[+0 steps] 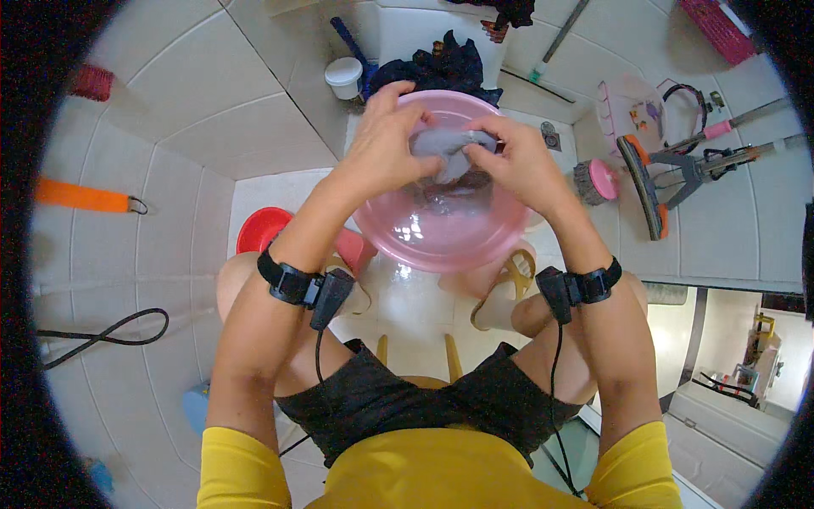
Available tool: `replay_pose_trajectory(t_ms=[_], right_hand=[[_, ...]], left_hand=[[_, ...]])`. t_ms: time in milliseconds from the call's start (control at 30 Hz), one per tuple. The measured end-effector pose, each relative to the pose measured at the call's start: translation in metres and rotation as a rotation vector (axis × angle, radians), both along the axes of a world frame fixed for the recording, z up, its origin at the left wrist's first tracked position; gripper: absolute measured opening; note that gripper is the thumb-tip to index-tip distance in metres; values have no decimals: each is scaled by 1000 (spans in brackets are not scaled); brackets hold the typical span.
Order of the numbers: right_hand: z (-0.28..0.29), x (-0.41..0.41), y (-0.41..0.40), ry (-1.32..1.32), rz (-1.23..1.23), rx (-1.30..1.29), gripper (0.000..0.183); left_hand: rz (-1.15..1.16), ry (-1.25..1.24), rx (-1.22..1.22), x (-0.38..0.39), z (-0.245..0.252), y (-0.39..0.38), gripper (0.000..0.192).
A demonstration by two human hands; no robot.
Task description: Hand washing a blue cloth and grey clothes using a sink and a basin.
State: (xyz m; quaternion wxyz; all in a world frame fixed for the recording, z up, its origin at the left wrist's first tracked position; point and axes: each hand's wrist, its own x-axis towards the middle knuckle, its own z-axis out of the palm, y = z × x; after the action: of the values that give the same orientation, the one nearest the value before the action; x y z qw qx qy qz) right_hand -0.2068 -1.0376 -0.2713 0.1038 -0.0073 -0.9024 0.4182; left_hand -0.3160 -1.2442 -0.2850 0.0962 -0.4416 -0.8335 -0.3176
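A pink plastic basin (439,248) with water in it stands between my feet. Over its far half, both hands pinch a wet grey cloth (453,149). My left hand (394,137) grips the cloth's left side between thumb and fingers, and my right hand (509,153) holds its right side. Darker fabric (455,194) lies in the water below; its shape is hard to make out. Just beyond the basin's far rim is a heap of black cloth (439,71).
A red bowl (264,230) stands left of the basin. A white lidded tub (344,77) is at the far left, near a blue-handled brush. On the right are a round brush (598,181), a squeegee mop head (642,188) and a pink basket (633,114). Tiled walls enclose both sides.
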Motion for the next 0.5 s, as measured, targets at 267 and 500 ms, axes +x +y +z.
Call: replay_pose_trajectory(t_ms=[267,500], right_hand=[[19,-2,0,58,-3,-108,46],[20,-13,24,119,-61,-371,77]], left_hand=[[-227,-637,-78,5,27,11,30],[-158,-987,454,-1,70,14,26]])
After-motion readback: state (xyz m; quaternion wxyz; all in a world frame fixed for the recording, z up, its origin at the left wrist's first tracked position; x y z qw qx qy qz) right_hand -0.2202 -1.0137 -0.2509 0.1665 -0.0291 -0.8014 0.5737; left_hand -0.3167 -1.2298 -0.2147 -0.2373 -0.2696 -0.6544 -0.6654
